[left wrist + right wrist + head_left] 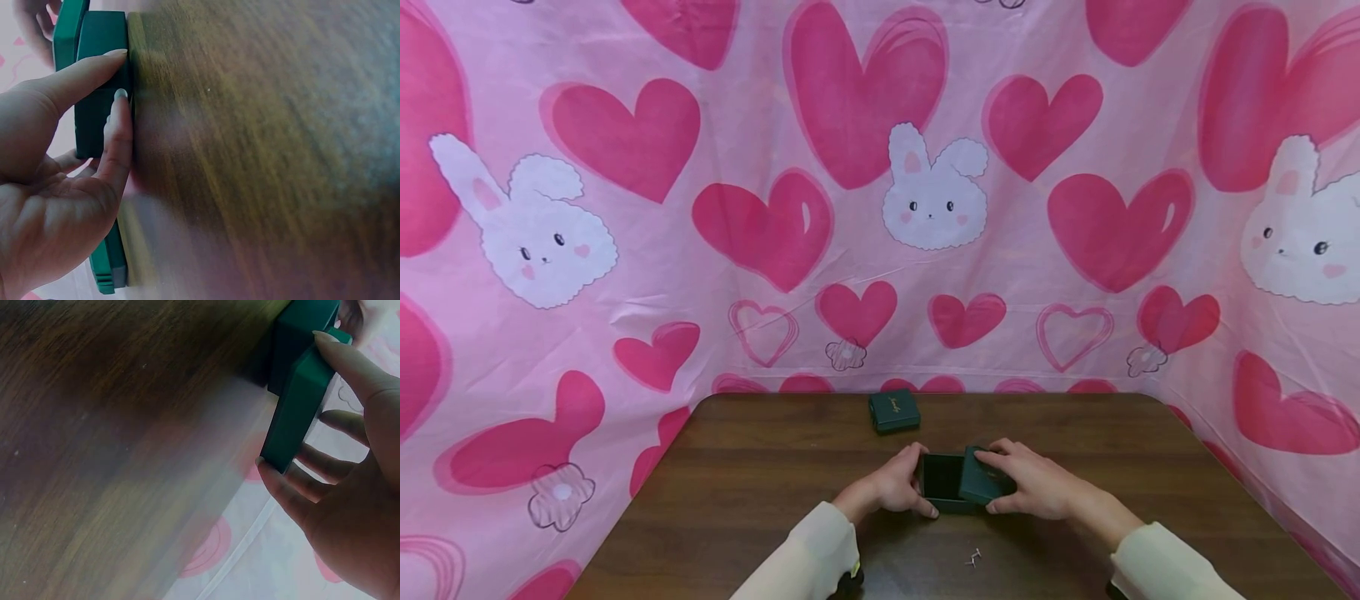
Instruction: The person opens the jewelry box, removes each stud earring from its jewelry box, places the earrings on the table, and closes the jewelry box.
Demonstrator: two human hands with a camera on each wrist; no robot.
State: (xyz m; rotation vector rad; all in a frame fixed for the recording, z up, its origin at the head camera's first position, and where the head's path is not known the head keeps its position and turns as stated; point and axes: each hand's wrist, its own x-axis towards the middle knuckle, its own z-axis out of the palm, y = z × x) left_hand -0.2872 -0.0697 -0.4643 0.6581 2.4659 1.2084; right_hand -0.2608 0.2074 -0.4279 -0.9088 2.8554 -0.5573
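A small dark green gift box sits on the table with part of its black inside showing. My left hand grips its left end; in the left wrist view the thumb lies along the box's side. My right hand holds the matching green lid by its edges, thumb on one side and fingers on the other. The lid is tilted and overlaps the right part of the box. In the right wrist view the lid slants out past the box's end.
A second green box with gold lettering stands closed at the table's far edge. Small silvery pieces lie on the wooden table, nearer to me than the box. A pink cloth with hearts and rabbits hangs around the table.
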